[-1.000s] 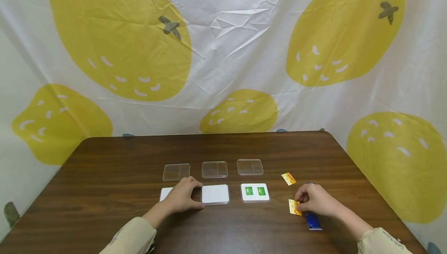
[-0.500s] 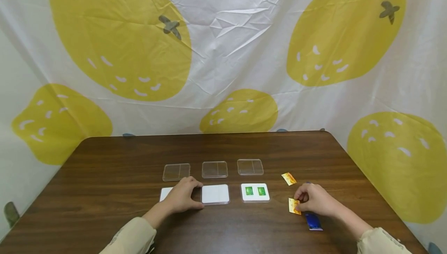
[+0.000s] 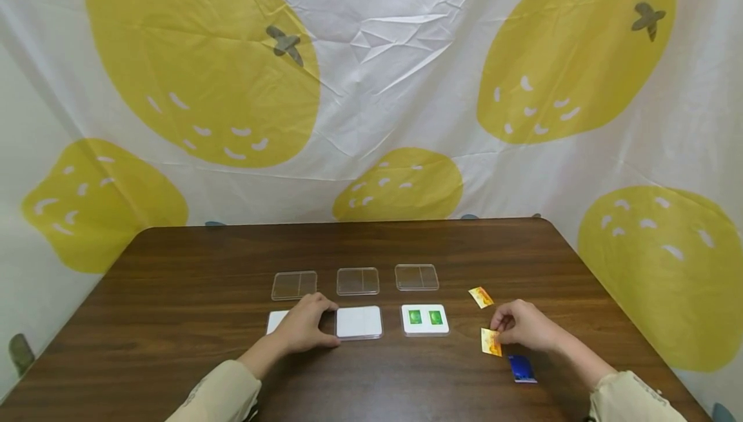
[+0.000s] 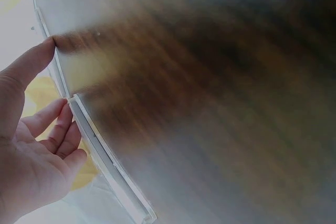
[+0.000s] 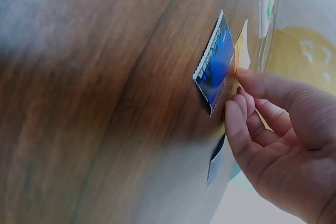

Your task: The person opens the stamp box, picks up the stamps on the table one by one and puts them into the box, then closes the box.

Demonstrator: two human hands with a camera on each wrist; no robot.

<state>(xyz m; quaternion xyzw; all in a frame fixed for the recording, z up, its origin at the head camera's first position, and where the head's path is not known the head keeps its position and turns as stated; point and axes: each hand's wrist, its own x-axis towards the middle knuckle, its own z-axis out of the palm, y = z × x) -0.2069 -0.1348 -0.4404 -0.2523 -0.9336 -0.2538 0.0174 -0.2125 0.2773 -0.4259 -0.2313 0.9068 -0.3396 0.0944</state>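
Observation:
My left hand [image 3: 303, 326] lies over the right part of the left white card case [image 3: 275, 321], its thumb and forefinger reaching the left edge of the middle white case [image 3: 358, 322]. In the left wrist view its thumb [image 4: 38, 61] touches a case edge and the other fingers bend loosely. On the right, my right hand [image 3: 524, 326] pinches the upper right corner of an orange-and-yellow stamp [image 3: 490, 342] between thumb and fingertips. Just below that hand lies a blue stamp [image 3: 522, 369] with a toothed edge, also seen in the right wrist view. A second orange stamp [image 3: 480, 297] lies farther back.
A third case [image 3: 425, 320] holds a white card with two green stamps. Behind the cases lie three clear lids [image 3: 294, 285] in a row. All stand on a brown wooden table [image 3: 191, 319], backed by a lemon-printed cloth [image 3: 395, 73].
The right hand has lifted and shifted slightly, with its wrist turned a little, uncovering more of the blue stamp. The orange stamp has moved barely away from me. My left hand stays put.

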